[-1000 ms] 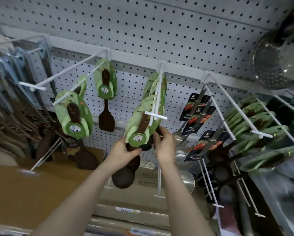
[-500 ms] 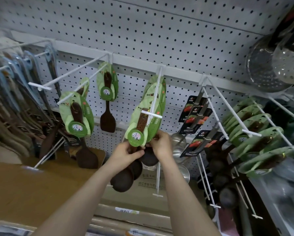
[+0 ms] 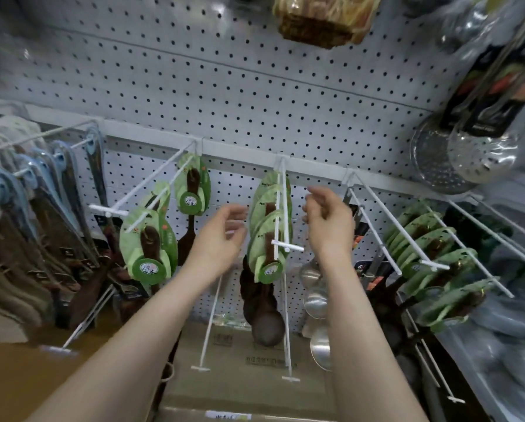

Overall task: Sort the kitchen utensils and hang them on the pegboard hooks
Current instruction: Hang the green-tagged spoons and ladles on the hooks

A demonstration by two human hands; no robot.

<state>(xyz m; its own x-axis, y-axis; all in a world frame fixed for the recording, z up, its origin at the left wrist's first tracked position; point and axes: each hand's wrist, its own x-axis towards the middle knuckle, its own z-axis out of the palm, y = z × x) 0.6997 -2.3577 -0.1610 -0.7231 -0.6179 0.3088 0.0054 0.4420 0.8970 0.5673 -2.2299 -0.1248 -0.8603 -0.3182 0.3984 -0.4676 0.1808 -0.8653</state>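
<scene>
Left hand (image 3: 218, 239) released, fingers loosely curled, holding nothing. Right hand (image 3: 329, 223) likewise empty, fingers bent loosely, thumb and fingertips near each other but nothing between them. Both are raised in front of the pegboard (image 3: 224, 102).

The bunch of green-carded wooden spoons (image 3: 266, 236) hangs on the middle hook (image 3: 282, 208) between the hands, at 3 o'clock of the left hand and 9 o'clock of the right. It sits just beside both and touches neither. The dark spoon bowls hang down toward 6 o'clock.

Change: half a second ago both hands gripped the spoon handles under the cards. Now they have let go, lifted and spread apart. The spoons have stayed on the hook.

Outward:
- Green-carded spatulas (image 3: 147, 248) hang on the hook at 9 o'clock of the left hand.
- Blue-carded utensils (image 3: 27, 184) hang further out at 9 o'clock.
- Steel ladles (image 3: 316, 296) hang at 5 o'clock of the right hand.
- A row of green-carded utensils (image 3: 431, 248) hangs on the hook at 3 o'clock.
- Perforated steel skimmers (image 3: 480, 159) hang at 2 o'clock.
- A cardboard box (image 3: 255, 345) sits under the hooks at 6 o'clock with its top shut, so I cannot tell the contents.
</scene>
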